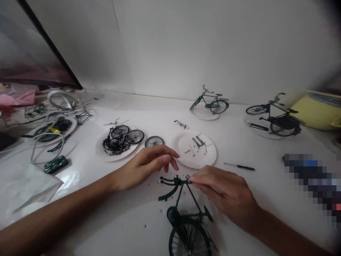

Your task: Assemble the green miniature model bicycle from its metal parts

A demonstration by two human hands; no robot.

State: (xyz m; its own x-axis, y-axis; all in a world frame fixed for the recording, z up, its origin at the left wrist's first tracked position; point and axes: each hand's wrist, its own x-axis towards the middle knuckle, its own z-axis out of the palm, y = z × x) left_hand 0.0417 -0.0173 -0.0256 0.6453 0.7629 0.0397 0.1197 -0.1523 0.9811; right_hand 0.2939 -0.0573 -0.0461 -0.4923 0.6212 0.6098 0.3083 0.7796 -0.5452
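A dark green model bicycle frame lies on the white table, with its spoked rear wheel nearest me and no front wheel between the fork arms. My right hand pinches a small silvery part at the head of the frame. Above the fork hovers my left hand, fingers apart and curved, holding nothing. Just beyond both hands is a paper plate bearing small metal rods and green pieces. A loose spoked wheel rests left of that plate, and a small handlebar lies behind it.
A plate of black bicycle parts is at centre left. Assembled model bicycles, one green and one black, stand at the back. A screwdriver lies right of centre. Cables, a green object and more parts fill the left.
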